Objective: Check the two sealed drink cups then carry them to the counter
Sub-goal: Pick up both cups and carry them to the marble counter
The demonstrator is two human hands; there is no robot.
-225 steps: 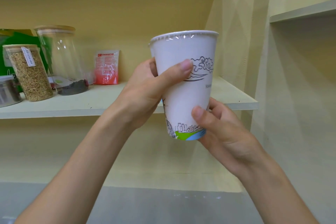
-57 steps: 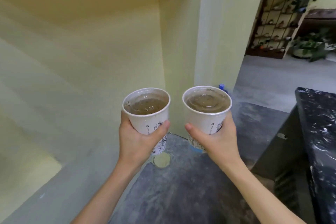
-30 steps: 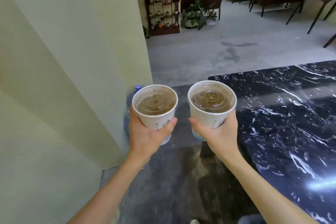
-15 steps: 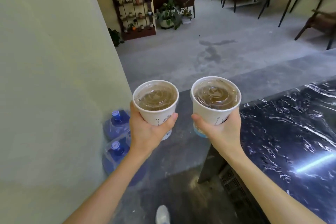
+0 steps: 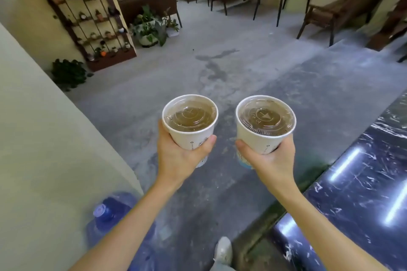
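Left hand (image 5: pixel 179 158) wraps the left cup (image 5: pixel 191 124); right hand (image 5: pixel 269 160) wraps the right cup (image 5: pixel 264 126), both upright and apart over the floor (image 5: pixel 253 72). Black marble table (image 5: pixel 363 193) lies right, a water jug (image 5: pixel 110 220) lower left, plant shelf (image 5: pixel 88 20) far.

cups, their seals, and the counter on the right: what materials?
Left cup and right cup: matte white walls with small print, likely paper. Lids: clear glossy plastic, brown drink visible through; the right lid's ridged rim suggests a snap-on. Counter: polished black with white veins, mirrors ceiling lights; marble or imitation, can't tell.
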